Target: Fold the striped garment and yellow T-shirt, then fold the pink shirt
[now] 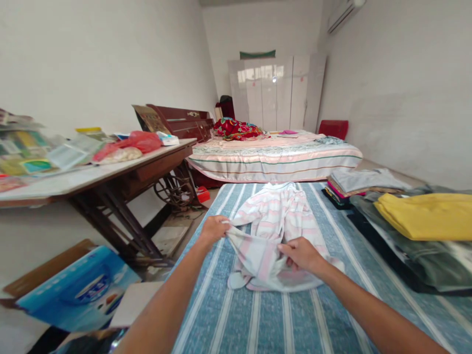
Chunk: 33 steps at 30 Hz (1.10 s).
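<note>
A pink-and-white striped garment [283, 211] lies loosely spread on the blue striped bed cover [236, 324], with a sleeve-like part toward the left. My left hand [214, 230] is closed on a corner of the cloth at the garment's left side and pulls it taut. My right hand [300, 253] pinches the fabric near the lower middle, its fingers partly over the cloth. Between my hands the fabric is stretched and slightly raised. Folds hide the garment's exact cut.
Folded clothes lie at the right, with a yellow garment [427, 216] on top and a grey one [368, 181] behind. A sewing-machine table [162, 156] with a red plastic bag [134, 142] stands left, above a blue box [79, 290]. Another bed [273, 164] lies beyond.
</note>
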Available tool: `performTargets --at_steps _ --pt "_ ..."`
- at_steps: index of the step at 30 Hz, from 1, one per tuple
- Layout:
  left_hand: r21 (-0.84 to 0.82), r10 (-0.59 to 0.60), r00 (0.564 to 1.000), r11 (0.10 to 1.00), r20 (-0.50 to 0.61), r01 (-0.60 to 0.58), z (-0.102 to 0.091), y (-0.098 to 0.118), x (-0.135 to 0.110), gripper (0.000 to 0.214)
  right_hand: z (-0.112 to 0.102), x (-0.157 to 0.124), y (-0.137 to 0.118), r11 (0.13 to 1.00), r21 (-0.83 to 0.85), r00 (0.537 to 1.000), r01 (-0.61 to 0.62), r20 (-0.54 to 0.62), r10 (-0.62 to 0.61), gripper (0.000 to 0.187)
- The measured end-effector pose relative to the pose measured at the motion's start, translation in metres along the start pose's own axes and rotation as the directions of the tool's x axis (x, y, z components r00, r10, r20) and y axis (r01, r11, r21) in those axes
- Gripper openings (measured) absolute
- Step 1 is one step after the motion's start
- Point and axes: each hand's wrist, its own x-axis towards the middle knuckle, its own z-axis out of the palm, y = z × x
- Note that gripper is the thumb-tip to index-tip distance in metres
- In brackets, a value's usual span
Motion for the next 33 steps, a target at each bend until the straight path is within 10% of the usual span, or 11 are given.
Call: performTargets --at_steps 7,11,14,17,22,26,33 --pt "0.119 -0.102 0.935 0.981 -0.339 0.150 -0.030 -0.012 0.053 0.032 -0.117 0.037 -0.037 0.990 -0.115 0.961 -0.080 -0.274 0.046 0.030" --pt "0.187 -0.030 0.961 0.979 -0.276 0.084 -0.001 -0.013 0.053 0.037 -0.219 0.050 -0.052 0.919 -0.263 0.782 -0.292 -0.620 0.071 0.037" --pt "0.242 0.047 0.972 0.970 -0.230 0.010 0.024 -0.008 0.041 0.049 -0.252 0.044 -0.048 0.796 -0.358 0.671 -0.489 -0.737 0.080 0.048" --pt "0.320 0.133 0.960 0.946 -0.248 -0.048 0.042 -0.003 0.023 0.053 -0.221 0.034 -0.032 0.713 -0.524 0.780 -0.467 -0.624 0.053 0.038" --pt "0.451 0.282 0.941 0.876 -0.189 -0.172 0.053 -0.001 -0.005 0.045 -0.110 0.003 -0.003 0.696 -0.692 0.973 -0.189 -0.225 0.041 0.025" --pt "0.400 0.208 0.977 0.893 0.040 -0.206 0.054 -0.007 -0.023 0.029 -0.068 -0.034 0.011 0.679 -0.723 0.992 -0.123 -0.069 0.105 0.040" --pt "0.261 0.147 0.939 0.937 0.309 -0.233 0.055 -0.013 -0.054 0.032 -0.070 -0.077 0.065 0.812 -0.559 0.979 -0.167 -0.194 0.067 0.067"
